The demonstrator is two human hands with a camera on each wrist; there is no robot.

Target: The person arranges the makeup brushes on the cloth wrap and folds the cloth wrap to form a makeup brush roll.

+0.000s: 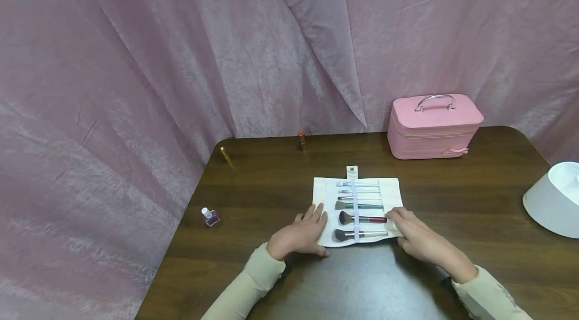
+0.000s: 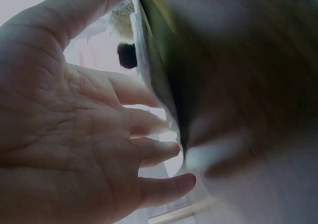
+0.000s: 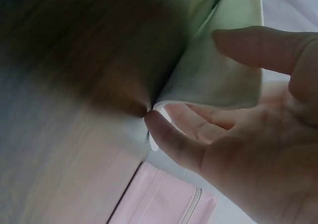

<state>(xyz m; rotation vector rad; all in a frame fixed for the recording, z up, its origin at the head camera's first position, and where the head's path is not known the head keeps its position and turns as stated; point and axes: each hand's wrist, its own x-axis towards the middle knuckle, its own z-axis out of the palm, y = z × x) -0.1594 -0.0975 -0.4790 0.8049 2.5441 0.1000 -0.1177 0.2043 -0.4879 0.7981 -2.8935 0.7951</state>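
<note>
A white cloth makeup brush roll (image 1: pixel 332 219) lies unfolded on the table. Several makeup brushes (image 1: pixel 368 206) sit in it crosswise under a pale strap, and a snap tab (image 1: pixel 352 172) sticks out at its far edge. My left hand (image 1: pixel 300 234) rests on the roll's left side, fingers spread and fairly straight; the left wrist view shows the palm (image 2: pixel 74 134) beside the cloth edge. At the right side, my right hand (image 1: pixel 418 237) pinches the roll's edge. Seen from the right wrist, the thumb (image 3: pixel 258 47) lies on one face of the raised cloth, with fingers behind it.
A pink vanity case (image 1: pixel 434 131) stands at the back right. Toward the right edge is a white round object (image 1: pixel 554 202). A lipstick (image 1: pixel 301 140), a gold tube (image 1: pixel 226 155) and a nail polish bottle (image 1: pixel 210 216) stand on the table's back and left parts.
</note>
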